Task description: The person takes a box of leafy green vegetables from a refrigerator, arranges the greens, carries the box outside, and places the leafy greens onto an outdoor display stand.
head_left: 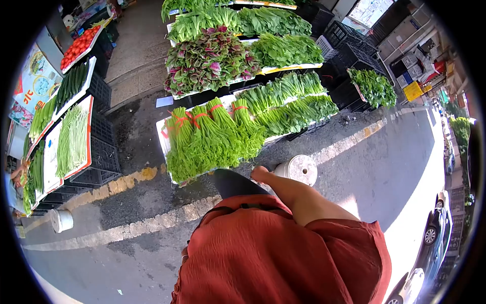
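Note:
My right hand [259, 174] hangs low in front of my red shirt, its fingers curled in and nothing showing in them. It is nearest to bundles of leafy greens [215, 134] tied with red bands, on a white tray. I cannot see a gap or contact clearly, but it appears apart from them. Just right of the hand, a white lidded bucket [302, 169] stands on the ground, partly behind my forearm. My left hand does not show; only a sliver of something at the left edge of my shirt is visible.
Red-purple amaranth-like leaves [210, 61] and more greens [287, 50] fill the stall ahead. At left are tomatoes [80, 48], long beans [73, 139] on a tray over black crates [105, 152], a white bucket [62, 221] and a person's hand [21, 175]. Cars [430, 235] stand right.

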The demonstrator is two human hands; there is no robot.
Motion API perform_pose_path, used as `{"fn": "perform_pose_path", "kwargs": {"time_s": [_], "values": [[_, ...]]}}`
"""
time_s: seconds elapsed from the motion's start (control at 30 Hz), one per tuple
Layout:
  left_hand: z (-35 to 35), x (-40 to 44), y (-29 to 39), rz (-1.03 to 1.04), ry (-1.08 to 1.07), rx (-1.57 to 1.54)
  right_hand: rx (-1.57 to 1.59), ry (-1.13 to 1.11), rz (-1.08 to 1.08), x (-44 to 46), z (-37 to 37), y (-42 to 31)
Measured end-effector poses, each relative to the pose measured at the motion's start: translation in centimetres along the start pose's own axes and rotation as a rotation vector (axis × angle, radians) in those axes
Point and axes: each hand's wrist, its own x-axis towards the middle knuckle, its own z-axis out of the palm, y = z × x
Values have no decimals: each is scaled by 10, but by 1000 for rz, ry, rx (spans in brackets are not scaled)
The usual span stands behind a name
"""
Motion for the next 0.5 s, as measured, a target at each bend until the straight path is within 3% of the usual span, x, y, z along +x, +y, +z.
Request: {"fn": "perform_pose_path", "kwargs": {"time_s": [0.03, 0.07, 0.1, 0.13, 0.2, 0.27, 0.37, 0.4, 0.47, 0.5], "values": [[2, -3, 11, -27, 2, -59, -16, -265, 30, -4, -18, -8], [7, -6, 23, -54, 3, -123, -41, -277, 90, -20, -36, -15], [14, -12, 39, -77, -1, -190, -99, -137, -78, -16, -2, 1], [20, -15, 54, -95, -5, -241, -160, -315, -105, -17, -4, 5], [36, -15, 75, -110, -38, -304, 193, -393, 248, -23, -62, 2], [51, -20, 90, -128, -80, -291, -167, -178, 54, -16, 0, 12], [76, -16, 111, -192, -133, -154, 968, 20, 648, -9, 16, -4], [81, -13, 117, -215, -146, -102, 1256, 50, 770, -20, -10, -13], [88, -3, 125, -253, -147, 18, 1282, -19, 817, -60, -57, -23], [92, 3, 131, -269, -136, 84, 1339, 152, 762, -64, -3, -22]]}}
